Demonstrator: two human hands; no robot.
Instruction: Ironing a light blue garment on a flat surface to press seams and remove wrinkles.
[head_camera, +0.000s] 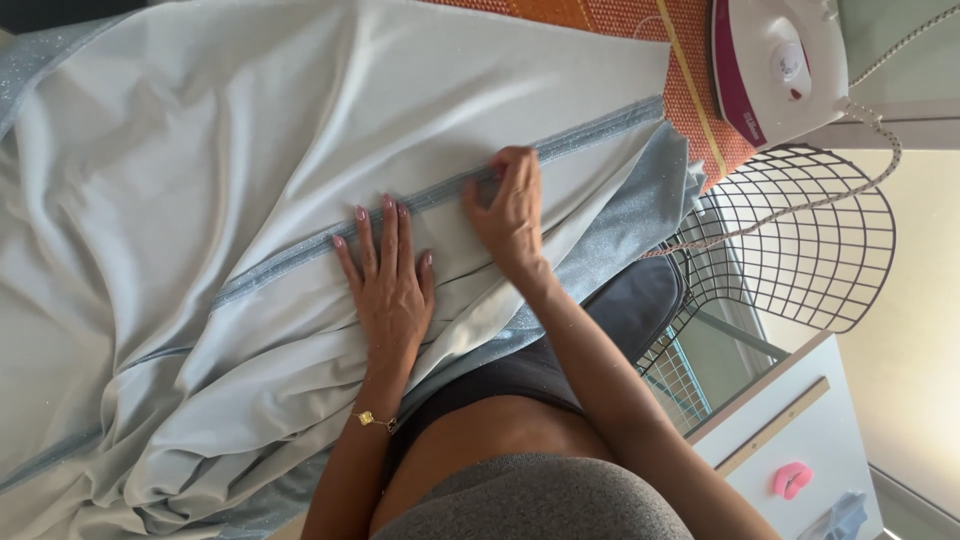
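Pressing flat with spread fingers, the left hand (388, 285) held the cloth (200, 200) while the right hand (510, 210) pinched its seam (300, 258).

Pale grey-blue cloth (250, 150) with a glittering blue band (300, 255) is spreading over an ironing board (640, 25) showing an orange woven cover with a yellow stripe. A white iron (775, 65) is showing magenta trim beside a black wire rack (800, 240).

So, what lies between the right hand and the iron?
In the head view, between the right hand and the iron lie pale grey cloth, its blue seam band, then a strip of orange board cover.
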